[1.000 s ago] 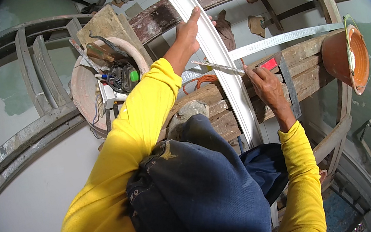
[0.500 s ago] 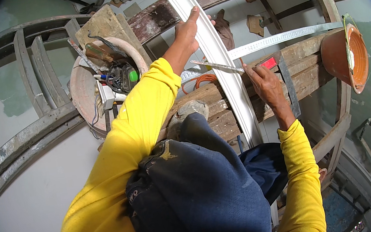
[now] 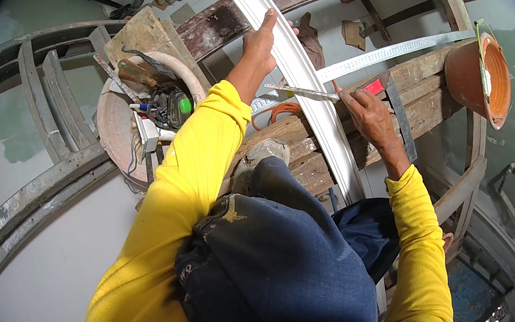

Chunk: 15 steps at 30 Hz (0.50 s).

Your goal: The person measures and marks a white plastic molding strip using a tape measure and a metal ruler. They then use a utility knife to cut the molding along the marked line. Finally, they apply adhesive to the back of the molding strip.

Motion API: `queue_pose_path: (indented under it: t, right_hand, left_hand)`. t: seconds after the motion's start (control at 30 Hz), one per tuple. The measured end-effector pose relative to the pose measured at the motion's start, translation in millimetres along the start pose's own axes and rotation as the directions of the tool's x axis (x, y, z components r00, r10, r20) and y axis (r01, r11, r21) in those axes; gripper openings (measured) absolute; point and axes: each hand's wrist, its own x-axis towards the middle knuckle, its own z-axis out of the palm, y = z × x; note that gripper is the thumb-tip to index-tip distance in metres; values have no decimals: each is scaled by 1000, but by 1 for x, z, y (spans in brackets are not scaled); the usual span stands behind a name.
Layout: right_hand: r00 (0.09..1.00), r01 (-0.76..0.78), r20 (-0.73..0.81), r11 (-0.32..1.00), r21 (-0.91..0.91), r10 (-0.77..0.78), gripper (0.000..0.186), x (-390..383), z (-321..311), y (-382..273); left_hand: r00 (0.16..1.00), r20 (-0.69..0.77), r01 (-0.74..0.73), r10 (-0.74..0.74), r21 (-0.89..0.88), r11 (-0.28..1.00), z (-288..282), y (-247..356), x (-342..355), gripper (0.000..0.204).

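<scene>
A long white grooved moulding strip (image 3: 303, 65) slants from the top of the view down toward my legs, across the wooden planks. My left hand (image 3: 260, 45) is closed around its upper part, with the thumb on the top face and fingertips showing past the far edge. My right hand (image 3: 369, 115) is closed on a narrow, speckled metal blade (image 3: 300, 91), which lies crosswise over the strip at a slant. Just beyond the right hand is a red piece (image 3: 373, 87) beside a flat dark grey metal bar (image 3: 400, 118); I cannot tell whether it joins the blade.
A round tub (image 3: 114, 132) of tools stands at the left, by wooden frames (image 3: 43, 184). An orange bucket (image 3: 490, 82) hangs at the right end of the planks (image 3: 418, 82). A perforated metal strip (image 3: 394, 53) passes under the moulding. Orange cord (image 3: 282, 112) lies nearby.
</scene>
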Motion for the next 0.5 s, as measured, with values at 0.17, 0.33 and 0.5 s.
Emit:
queue_pose_path:
  t: [0.17,0.33,0.5]
  right_hand:
    - [1000,-12,24,1000,-6,12,53,-3,2,1]
    - [1000,-8,-2,1000,6,8,54,-1,2,-1]
    - [1000,-7,10,1000,9,7,53,-2,2,1]
  left_hand:
    - [1000,-9,2,-2,0,1000,2,0,-1,50]
    - [1000,-4,1,-1,7,1000,0,-1,0,49]
    - [1000,3,-4,4,1,1000,-1,-1,1,49]
